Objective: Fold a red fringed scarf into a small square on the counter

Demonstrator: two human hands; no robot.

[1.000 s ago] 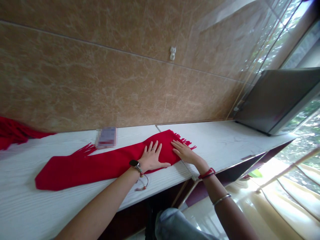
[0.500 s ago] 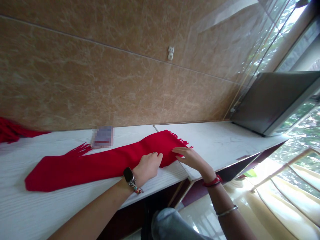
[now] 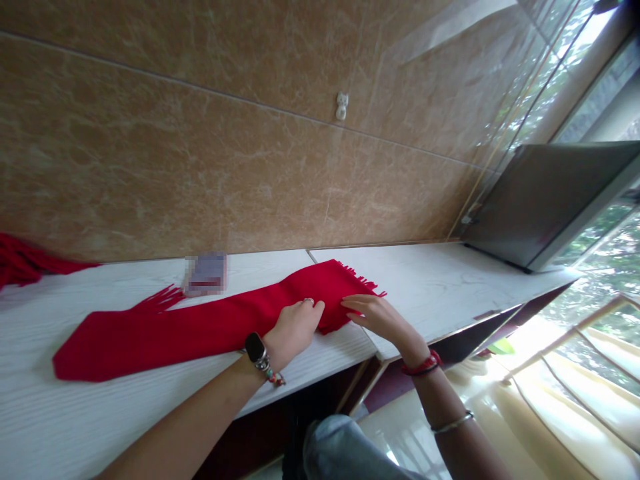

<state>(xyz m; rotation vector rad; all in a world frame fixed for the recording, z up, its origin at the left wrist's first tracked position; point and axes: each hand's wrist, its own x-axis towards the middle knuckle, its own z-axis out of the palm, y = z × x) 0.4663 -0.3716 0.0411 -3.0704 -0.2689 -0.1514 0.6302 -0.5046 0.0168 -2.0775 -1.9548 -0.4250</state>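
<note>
A long red scarf, folded lengthwise, lies across the white counter. Fringe shows at its right end, and another bit of fringe sticks out from its far edge on the left. My left hand, with a watch on the wrist, is closed on the scarf's near edge, right of its middle; the fingertips are partly hidden. Close to the fringed right end rests my right hand, its fingers stretched out flat over the cloth, thumb slightly apart.
Behind the scarf lies a small blurred packet. More red fringed cloth is at the far left. A grey appliance or cabinet stands at the counter's right end. The tiled wall bounds the counter at the back.
Both hands have shifted very slightly left. The scarf's left end has crept a little to the right. Otherwise the scene looks the same.
</note>
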